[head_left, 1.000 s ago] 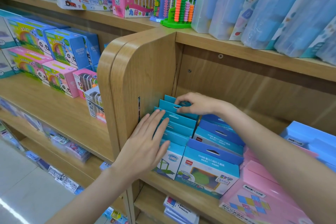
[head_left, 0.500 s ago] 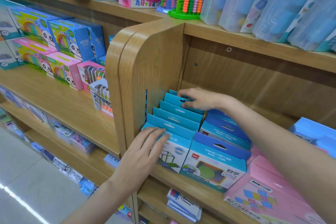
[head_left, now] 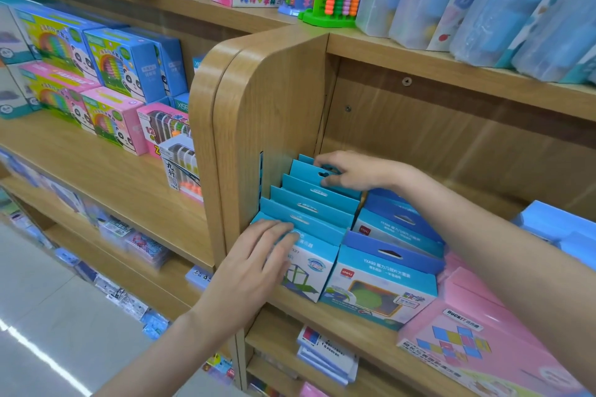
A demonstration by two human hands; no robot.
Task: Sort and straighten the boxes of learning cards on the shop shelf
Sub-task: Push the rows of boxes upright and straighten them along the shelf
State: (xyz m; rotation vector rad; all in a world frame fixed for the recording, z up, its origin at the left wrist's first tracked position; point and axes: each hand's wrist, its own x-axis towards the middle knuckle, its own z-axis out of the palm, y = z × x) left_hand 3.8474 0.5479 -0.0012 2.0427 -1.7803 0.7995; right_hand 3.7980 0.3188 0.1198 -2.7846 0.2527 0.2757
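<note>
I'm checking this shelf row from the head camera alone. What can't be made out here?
- Head view: the rearmost teal box shows only a corner; the right hand and the boxes in front hide the rest.
- Front teal box: the left hand covers its left face and top edge.
- Pink box: cut off by the frame's bottom edge and the right forearm.
- Small print on the blue box: too small to read.

Shop: wooden shelves of boxed toys.
</note>
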